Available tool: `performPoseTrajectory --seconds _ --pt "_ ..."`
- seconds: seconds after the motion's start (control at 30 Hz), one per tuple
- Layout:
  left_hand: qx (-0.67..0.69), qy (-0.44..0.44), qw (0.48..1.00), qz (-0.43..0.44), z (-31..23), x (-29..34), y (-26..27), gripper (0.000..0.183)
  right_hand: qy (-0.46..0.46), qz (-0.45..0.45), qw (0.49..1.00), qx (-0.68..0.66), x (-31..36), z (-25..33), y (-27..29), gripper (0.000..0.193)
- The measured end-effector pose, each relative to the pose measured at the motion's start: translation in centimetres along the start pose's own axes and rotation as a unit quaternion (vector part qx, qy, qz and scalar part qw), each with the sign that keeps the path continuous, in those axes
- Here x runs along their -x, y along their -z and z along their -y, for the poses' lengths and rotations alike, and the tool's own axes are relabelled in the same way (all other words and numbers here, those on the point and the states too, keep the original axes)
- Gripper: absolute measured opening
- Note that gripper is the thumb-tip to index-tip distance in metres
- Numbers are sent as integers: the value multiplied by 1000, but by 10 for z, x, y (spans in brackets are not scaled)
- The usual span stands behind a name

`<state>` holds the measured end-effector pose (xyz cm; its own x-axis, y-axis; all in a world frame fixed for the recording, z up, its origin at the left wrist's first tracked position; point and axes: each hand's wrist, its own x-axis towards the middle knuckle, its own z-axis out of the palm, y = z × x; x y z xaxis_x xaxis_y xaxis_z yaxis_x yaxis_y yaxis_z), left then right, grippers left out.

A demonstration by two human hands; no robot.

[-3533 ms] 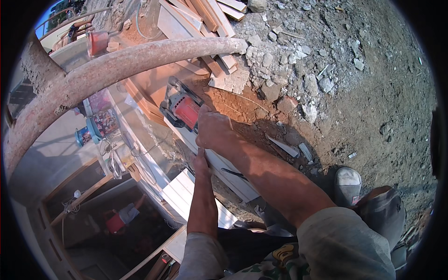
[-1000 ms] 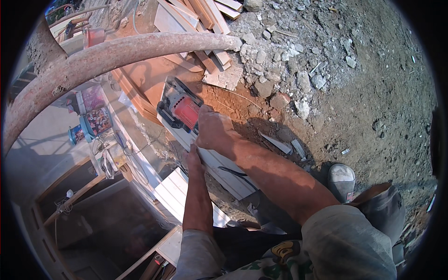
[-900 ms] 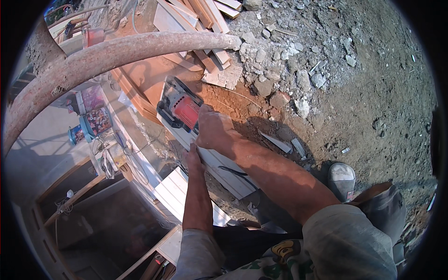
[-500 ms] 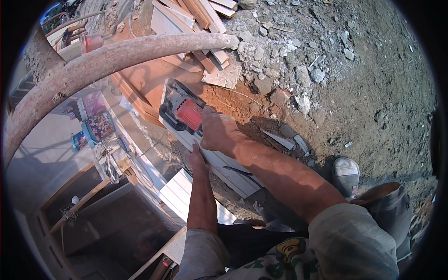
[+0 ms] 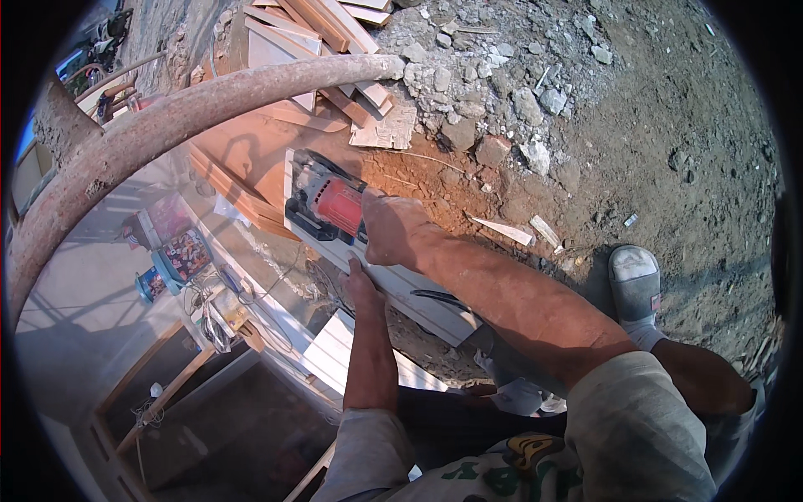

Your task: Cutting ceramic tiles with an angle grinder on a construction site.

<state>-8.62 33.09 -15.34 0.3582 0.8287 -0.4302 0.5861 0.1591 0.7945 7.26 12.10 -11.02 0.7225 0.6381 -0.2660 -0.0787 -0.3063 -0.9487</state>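
Note:
My right hand (image 5: 391, 227) is closed round the rear of a red and black handheld power saw (image 5: 338, 203). The saw rests near the far end of a long white board (image 5: 400, 289), its blade out of sight. A black cord (image 5: 439, 295) trails over the board beneath my right forearm. Against the board's left edge, my left hand (image 5: 361, 286) grips it just behind the saw, its fingers partly hidden. A second white grooved panel (image 5: 335, 350) lies lower, beside my left forearm.
A thick curved pipe (image 5: 201, 102) arches over the left side. Beyond it lie stacked wood offcuts (image 5: 322, 33). Rubble (image 5: 493, 100) covers the ground ahead. Blue buckets (image 5: 171, 263) and tangled wires (image 5: 213, 309) stand left. My shoe (image 5: 633, 276) is at right.
The view has shifted slightly, and more of my shoe and lower leg shows at right. Both hands keep their grips; the saw stays near the board's far end.

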Motion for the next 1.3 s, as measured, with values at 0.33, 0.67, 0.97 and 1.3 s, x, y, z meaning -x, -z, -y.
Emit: performPoseTrajectory --seconds 0.33,0.67,0.97,1.3 --pt "-18 -9 1000 11 -1 11 -12 70 -4 -4 1000 16 2 -6 -3 50" --pt "-42 -20 999 16 9 -11 8 68 -23 -32 999 26 -5 -1 -15 62" --pt "-85 -2 996 -12 2 -7 5 67 -19 -5 1000 -5 9 -2 -6 69" --pt "-111 11 994 -10 1 -2 3 66 -4 -1 1000 13 13 -12 -9 64"
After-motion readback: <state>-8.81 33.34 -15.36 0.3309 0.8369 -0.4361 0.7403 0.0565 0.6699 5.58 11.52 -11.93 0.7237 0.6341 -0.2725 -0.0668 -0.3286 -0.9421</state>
